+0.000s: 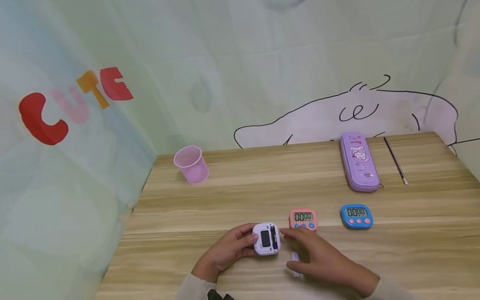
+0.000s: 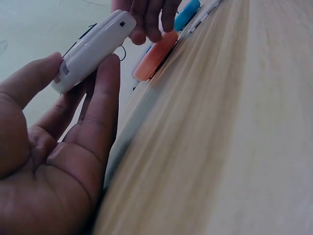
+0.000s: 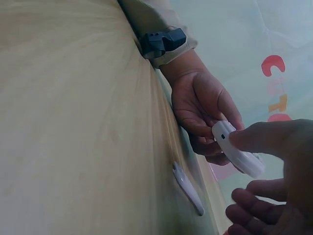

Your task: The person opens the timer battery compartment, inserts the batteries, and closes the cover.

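Observation:
My left hand [image 1: 228, 249] grips a white digital timer [image 1: 260, 251] between thumb and fingers, above the table. Its back faces up in the head view, with the battery slot uncovered and a dark battery [image 1: 274, 238] lying in it. Just right of the timer is my right hand [image 1: 324, 258], thumb and fingers spread apart with nothing between them. Partly under that hand, a small white cover [image 1: 296, 271] lies on the table; the right wrist view shows this white cover [image 3: 187, 188] as a slim strip. In that view my right thumb overlaps the timer [image 3: 244, 160]; contact is unclear.
Beyond my right hand lie a pink timer [image 1: 303, 217] and a blue timer [image 1: 357, 216], displays up. Farther back on the wooden table [image 1: 242, 191] are a purple pencil case [image 1: 359, 163], a pencil [image 1: 395, 161] and, at left, a pink cup [image 1: 196, 171].

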`<state>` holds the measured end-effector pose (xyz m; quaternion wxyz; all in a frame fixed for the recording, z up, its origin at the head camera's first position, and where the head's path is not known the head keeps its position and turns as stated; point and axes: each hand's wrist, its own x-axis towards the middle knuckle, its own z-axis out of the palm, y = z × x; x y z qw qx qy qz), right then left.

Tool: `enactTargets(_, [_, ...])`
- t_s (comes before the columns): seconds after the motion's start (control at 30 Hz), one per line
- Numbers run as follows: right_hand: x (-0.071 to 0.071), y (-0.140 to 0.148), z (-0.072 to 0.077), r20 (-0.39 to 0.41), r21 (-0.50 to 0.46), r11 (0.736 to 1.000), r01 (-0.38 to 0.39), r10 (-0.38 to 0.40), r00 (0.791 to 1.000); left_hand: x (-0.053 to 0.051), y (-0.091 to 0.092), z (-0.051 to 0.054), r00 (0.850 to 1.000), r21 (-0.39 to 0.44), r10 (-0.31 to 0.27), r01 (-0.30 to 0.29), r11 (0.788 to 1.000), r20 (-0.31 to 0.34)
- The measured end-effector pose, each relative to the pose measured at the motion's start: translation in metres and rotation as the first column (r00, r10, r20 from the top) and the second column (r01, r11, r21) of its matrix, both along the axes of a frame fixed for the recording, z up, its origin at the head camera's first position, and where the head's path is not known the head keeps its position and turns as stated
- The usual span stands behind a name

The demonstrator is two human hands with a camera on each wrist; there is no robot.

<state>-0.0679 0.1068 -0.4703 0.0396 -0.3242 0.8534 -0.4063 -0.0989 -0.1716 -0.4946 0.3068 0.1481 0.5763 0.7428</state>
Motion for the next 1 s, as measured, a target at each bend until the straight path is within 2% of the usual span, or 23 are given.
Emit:
enactTargets(0.17, [0.0072, 0.0044, -0.0009, -0.026, 0.098, 0.995, 0.012, -0.01, 1.0, 0.0007, 0.0001, 0.0018, 1.0, 0.002, -0.001, 0.001, 1.0, 0.012])
enactTargets(0.4, [0.0094, 0.0065, 0.0012, -0.168, 0.225, 0.974, 0.034, 0.004, 0.986, 0.002, 0.0009, 0.0066, 1.0, 0.005, 0.002, -0.002, 1.0, 0.02])
enactTargets(0.7, [0.0104, 0.0055, -0.0011, -0.232, 0.251, 0.966, 0.064, -0.005, 0.973, 0.001, 0.0009, 0.0048, 1.0, -0.009, -0.008, 0.008, 1.0, 0.01])
enactTargets(1.0, [0.0092, 0.0036, -0.0019, -0.215, 0.278, 0.957, 0.076, -0.015, 0.976, 0.0003, 0.0015, 0.0048, 1.0, -0.026, -0.004, 0.004, 1.0, 0.015])
